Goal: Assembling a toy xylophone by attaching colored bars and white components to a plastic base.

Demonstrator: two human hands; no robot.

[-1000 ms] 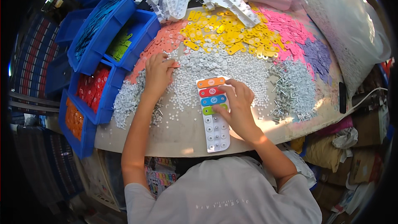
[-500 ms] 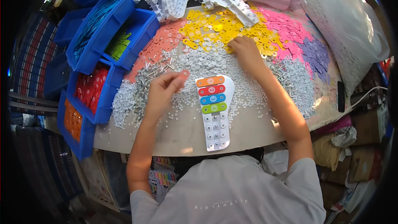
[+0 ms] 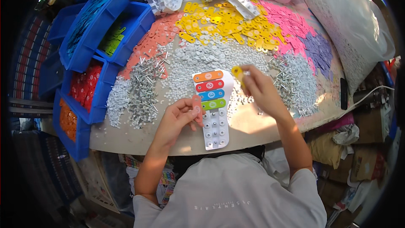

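A white plastic board (image 3: pixel 224 122) lies near the table's front edge. Across its upper half sit an orange bar (image 3: pixel 208 75), a red bar (image 3: pixel 209 85), a blue bar (image 3: pixel 211 95) and a green bar (image 3: pixel 213 104); its lower half shows rows of white rings and metal pins. At the board's left edge, my left hand (image 3: pixel 177 116) is closed on a salmon-pink bar (image 3: pixel 196 104) between thumb and fingers. My right hand (image 3: pixel 259 88), above the table right of the board, pinches a yellow bar (image 3: pixel 238 75) at its fingertips.
Beyond the board spread small white rings (image 3: pixel 202 57), with metal pins (image 3: pixel 143 88) beside them. Piles of salmon (image 3: pixel 158 36), yellow (image 3: pixel 228 23), pink (image 3: pixel 287 21) and purple bars (image 3: pixel 318 50) lie farther back. Blue bins (image 3: pixel 86 116) line the left; a clear sack (image 3: pixel 352 21) stands right.
My right hand has come back from the yellow pile toward me with a yellow bar. My left hand has moved down and right to the board's edge, still holding the salmon bar.
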